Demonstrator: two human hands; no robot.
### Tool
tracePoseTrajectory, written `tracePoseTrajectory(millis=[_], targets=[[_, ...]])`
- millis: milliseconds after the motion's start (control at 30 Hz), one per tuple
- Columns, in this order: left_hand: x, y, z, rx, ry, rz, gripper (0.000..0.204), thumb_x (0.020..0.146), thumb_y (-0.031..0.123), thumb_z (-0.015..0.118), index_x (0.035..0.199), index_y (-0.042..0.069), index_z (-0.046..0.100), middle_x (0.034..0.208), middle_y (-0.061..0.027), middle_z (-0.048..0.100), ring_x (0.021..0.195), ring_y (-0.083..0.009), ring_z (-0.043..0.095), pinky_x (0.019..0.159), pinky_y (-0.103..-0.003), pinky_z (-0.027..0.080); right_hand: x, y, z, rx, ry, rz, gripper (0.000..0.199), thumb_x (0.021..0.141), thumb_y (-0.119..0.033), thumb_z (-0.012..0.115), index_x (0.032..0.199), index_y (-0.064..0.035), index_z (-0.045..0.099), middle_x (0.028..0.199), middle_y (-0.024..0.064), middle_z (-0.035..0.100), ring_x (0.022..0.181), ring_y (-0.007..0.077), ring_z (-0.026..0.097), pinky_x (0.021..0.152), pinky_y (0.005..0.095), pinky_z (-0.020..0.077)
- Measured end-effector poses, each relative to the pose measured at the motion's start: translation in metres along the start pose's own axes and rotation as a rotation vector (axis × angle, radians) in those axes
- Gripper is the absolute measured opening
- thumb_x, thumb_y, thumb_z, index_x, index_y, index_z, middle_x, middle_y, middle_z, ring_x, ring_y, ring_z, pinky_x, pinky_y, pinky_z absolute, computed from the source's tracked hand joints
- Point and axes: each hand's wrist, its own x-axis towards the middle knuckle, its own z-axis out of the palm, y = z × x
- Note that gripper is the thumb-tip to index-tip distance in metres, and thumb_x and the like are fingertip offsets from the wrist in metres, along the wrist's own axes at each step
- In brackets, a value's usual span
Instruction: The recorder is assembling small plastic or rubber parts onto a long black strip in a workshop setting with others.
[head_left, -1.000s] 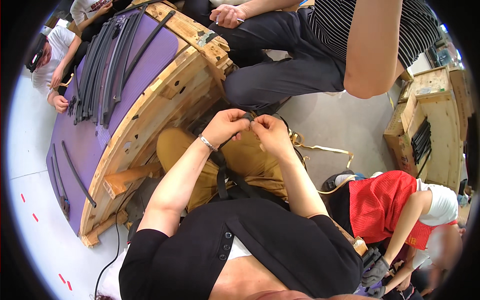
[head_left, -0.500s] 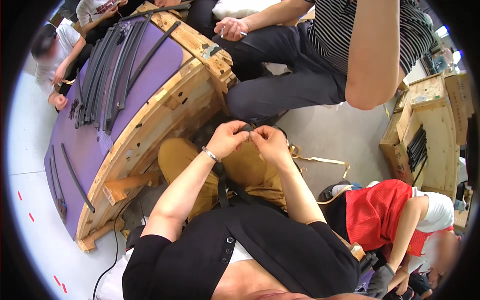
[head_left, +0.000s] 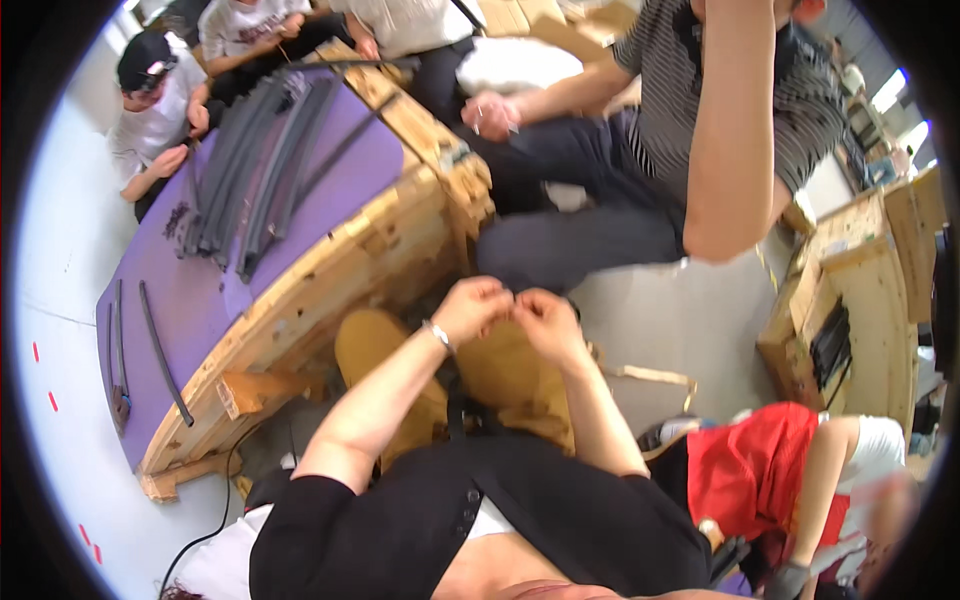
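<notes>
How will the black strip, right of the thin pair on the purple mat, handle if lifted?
The black strip looks slim for its length, so probably light, and may sag if lifted at one end. Its slight bow hints at some flex, though the fisheye may add to that. Lying flat on the purple mat, it seems unlikely to tip.

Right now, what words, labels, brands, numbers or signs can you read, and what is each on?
No text is clear enough to quote.
White shirt with dark print, top left: too blurred to read.
Cardboard box at the right edge: any marks are too small and blurred to read.
</notes>
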Motion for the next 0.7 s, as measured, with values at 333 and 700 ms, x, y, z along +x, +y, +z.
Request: tracePoseTrajectory(millis=[333, 700], targets=[[-0.004, 0.016, 0.001, 0.007, -0.009, -0.033, 0.019, 0.086, 0.021, 0.053, 0.077, 0.004, 0.056, 0.061, -0.0001, 0.054, 0.047, -0.0065, 0.046, 0.043, -0.019, 0.036, 0.001, -0.017, 0.0, 0.121, 0.006, 0.283, 0.014, 0.081, -0.016, 0.057, 0.079, -0.0018, 0.058, 0.067, -0.0019, 0.055, 0.055, 0.0048, 0.047, 0.048, 0.0211, 0.038], [-0.033, 0.044, 0.003, 0.427, 0.253, 0.313, 0.029, 0.082, 0.026, 0.053, 0.083, -0.003, 0.05, 0.067, -0.0195, 0.053, 0.061, -0.0293, 0.052, 0.059, -0.035, 0.043, -0.02, 0.047, 0.01, -0.23, 0.201, 0.202, 0.02, 0.075, -0.019, 0.057, 0.076, 0.0, 0.061, 0.067, 0.0155, 0.062, 0.065, 0.0282, 0.062, 0.062, 0.0355, 0.047]])
